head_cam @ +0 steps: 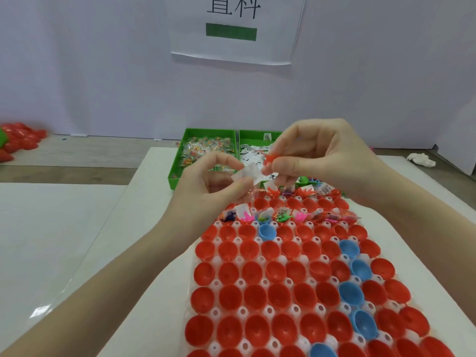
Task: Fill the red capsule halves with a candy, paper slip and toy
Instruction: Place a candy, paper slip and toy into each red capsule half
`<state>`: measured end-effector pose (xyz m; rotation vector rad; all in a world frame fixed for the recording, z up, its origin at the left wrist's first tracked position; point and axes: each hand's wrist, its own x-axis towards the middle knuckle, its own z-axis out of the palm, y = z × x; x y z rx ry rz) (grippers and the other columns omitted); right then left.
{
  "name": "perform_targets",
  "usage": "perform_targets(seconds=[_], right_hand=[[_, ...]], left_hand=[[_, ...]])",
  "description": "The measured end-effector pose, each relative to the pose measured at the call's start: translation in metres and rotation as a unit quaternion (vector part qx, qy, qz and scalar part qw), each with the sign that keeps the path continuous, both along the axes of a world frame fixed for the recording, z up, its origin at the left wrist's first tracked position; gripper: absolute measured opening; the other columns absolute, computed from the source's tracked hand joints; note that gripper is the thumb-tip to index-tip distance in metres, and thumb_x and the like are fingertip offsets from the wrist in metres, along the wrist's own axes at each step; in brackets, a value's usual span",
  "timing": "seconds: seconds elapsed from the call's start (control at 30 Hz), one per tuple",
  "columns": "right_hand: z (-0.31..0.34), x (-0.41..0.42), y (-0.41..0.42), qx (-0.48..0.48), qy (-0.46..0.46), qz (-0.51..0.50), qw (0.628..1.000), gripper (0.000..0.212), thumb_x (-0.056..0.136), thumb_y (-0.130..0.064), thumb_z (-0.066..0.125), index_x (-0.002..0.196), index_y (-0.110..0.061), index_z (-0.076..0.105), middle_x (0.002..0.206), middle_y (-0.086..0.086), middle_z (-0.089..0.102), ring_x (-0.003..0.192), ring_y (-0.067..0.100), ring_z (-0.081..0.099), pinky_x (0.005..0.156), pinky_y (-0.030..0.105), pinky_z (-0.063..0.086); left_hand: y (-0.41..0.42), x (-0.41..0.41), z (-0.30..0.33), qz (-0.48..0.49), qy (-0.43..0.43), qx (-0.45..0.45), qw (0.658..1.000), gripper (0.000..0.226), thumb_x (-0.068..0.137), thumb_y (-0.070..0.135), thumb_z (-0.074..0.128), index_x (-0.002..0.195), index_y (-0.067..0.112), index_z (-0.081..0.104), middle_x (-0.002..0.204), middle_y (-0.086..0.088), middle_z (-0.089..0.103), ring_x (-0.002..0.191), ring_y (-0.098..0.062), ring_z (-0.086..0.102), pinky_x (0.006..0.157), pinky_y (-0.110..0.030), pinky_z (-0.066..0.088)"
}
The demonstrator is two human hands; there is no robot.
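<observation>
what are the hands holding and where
The left hand pinches a white paper slip at its left edge; the right hand pinches a small orange toy between thumb and fingertips.

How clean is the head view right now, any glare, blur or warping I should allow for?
Head view: even, soft light with faint shadows; a bright glare patch on the glossy white sheet at lower left; wide-angle bending at the edges, so the capsule tray fans out toward the bottom; left hand, right hand and paper slip slightly soft; candy bin contents too fine to read.

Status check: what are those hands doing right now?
Left hand pinches paper slip. Right hand pinches orange toy. Most red capsule halves empty. Nothing in the way.
</observation>
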<state>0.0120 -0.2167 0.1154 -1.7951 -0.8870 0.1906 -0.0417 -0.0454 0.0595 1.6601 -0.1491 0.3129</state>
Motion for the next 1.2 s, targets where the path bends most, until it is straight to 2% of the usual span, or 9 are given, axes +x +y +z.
perform_targets(seconds=[0.13, 0.37, 0.47, 0.57, 0.7, 0.87, 1.0, 1.13, 1.2], right_hand=[[-0.007, -0.005, 0.009, -0.047, -0.043, -0.014, 0.998, 0.01, 0.074, -0.007, 0.07, 0.079, -0.016, 0.072, 0.065, 0.003, 0.07, 0.055, 0.007, 0.063, 0.058, 0.018, 0.054], [-0.021, -0.007, 0.024, -0.099, -0.041, -0.048, 0.993, 0.022, 0.079, -0.01, 0.07, 0.1, -0.015, 0.065, 0.064, -0.003, 0.069, 0.055, 0.006, 0.064, 0.059, 0.019, 0.055], [-0.024, -0.007, 0.028, -0.079, -0.012, -0.049, 0.996, 0.02, 0.08, -0.009, 0.068, 0.099, -0.012, 0.068, 0.066, -0.002, 0.069, 0.056, 0.006, 0.065, 0.062, 0.023, 0.057], [-0.028, -0.006, 0.03, -0.049, 0.018, -0.052, 0.997, 0.024, 0.079, -0.005, 0.068, 0.102, -0.008, 0.068, 0.067, -0.006, 0.07, 0.053, 0.004, 0.064, 0.06, 0.021, 0.056], [-0.032, -0.006, 0.032, -0.039, 0.034, -0.035, 0.998, 0.021, 0.077, -0.002, 0.069, 0.098, -0.004, 0.07, 0.071, -0.007, 0.069, 0.052, 0.003, 0.063, 0.056, 0.017, 0.054], [-0.037, -0.003, 0.035, -0.007, 0.031, -0.034, 0.999, 0.01, 0.074, -0.004, 0.072, 0.077, -0.014, 0.072, 0.06, -0.003, 0.068, 0.052, 0.005, 0.063, 0.053, 0.015, 0.052], [-0.048, -0.001, 0.046, -0.026, -0.028, -0.05, 0.998, 0.014, 0.071, -0.007, 0.076, 0.078, -0.019, 0.074, 0.074, -0.011, 0.069, 0.065, 0.006, 0.063, 0.062, 0.015, 0.051], [-0.064, 0.0, 0.056, -0.057, 0.007, -0.043, 0.997, 0.008, 0.073, -0.003, 0.074, 0.082, -0.004, 0.074, 0.077, 0.011, 0.072, 0.069, 0.019, 0.068, 0.072, 0.032, 0.057], [-0.073, -0.002, 0.062, -0.092, -0.009, -0.047, 0.995, 0.008, 0.074, -0.007, 0.075, 0.08, -0.002, 0.073, 0.075, 0.013, 0.071, 0.063, 0.015, 0.065, 0.071, 0.032, 0.056]], left_hand=[[0.0, -0.008, 0.002, -0.004, -0.017, 0.008, 1.0, 0.023, 0.065, 0.027, 0.066, 0.086, 0.02, 0.06, 0.063, 0.006, 0.07, 0.059, -0.007, 0.067, 0.056, -0.012, 0.05], [0.012, -0.014, -0.002, -0.022, 0.008, -0.011, 1.0, 0.022, 0.075, 0.016, 0.061, 0.096, 0.024, 0.065, 0.071, 0.004, 0.073, 0.064, -0.008, 0.069, 0.061, -0.012, 0.051], [0.016, -0.013, -0.004, -0.027, 0.024, -0.014, 0.999, 0.024, 0.081, 0.01, 0.059, 0.101, 0.021, 0.066, 0.08, 0.003, 0.074, 0.072, -0.01, 0.071, 0.064, -0.013, 0.052], [0.02, -0.015, -0.008, -0.02, 0.054, -0.032, 0.998, 0.033, 0.073, 0.016, 0.063, 0.106, 0.017, 0.065, 0.08, -0.002, 0.074, 0.075, -0.016, 0.071, 0.065, -0.015, 0.053], [0.024, -0.016, -0.009, -0.048, 0.109, -0.098, 0.988, 0.026, 0.055, 0.023, 0.073, 0.079, 0.012, 0.076, 0.083, -0.011, 0.074, 0.078, -0.021, 0.072, 0.065, -0.017, 0.054], [0.03, -0.013, -0.014, -0.079, 0.166, -0.159, 0.97, 0.023, 0.056, 0.016, 0.07, 0.077, 0.009, 0.077, 0.089, -0.007, 0.074, 0.08, -0.018, 0.071, 0.064, -0.014, 0.053], [0.034, -0.013, -0.023, -0.046, 0.178, -0.137, 0.973, 0.022, 0.055, 0.017, 0.072, 0.075, 0.01, 0.077, 0.086, -0.013, 0.073, 0.08, -0.018, 0.071, 0.066, -0.017, 0.054], [0.038, -0.016, -0.035, 0.029, 0.159, -0.099, 0.982, 0.013, 0.049, 0.019, 0.074, 0.061, 0.016, 0.074, 0.07, -0.007, 0.072, 0.067, -0.011, 0.069, 0.059, -0.014, 0.052], [0.042, -0.02, -0.043, 0.071, 0.147, -0.052, 0.985, 0.019, 0.047, 0.025, 0.076, 0.064, 0.016, 0.072, 0.067, -0.005, 0.072, 0.063, -0.009, 0.068, 0.056, -0.013, 0.05]])
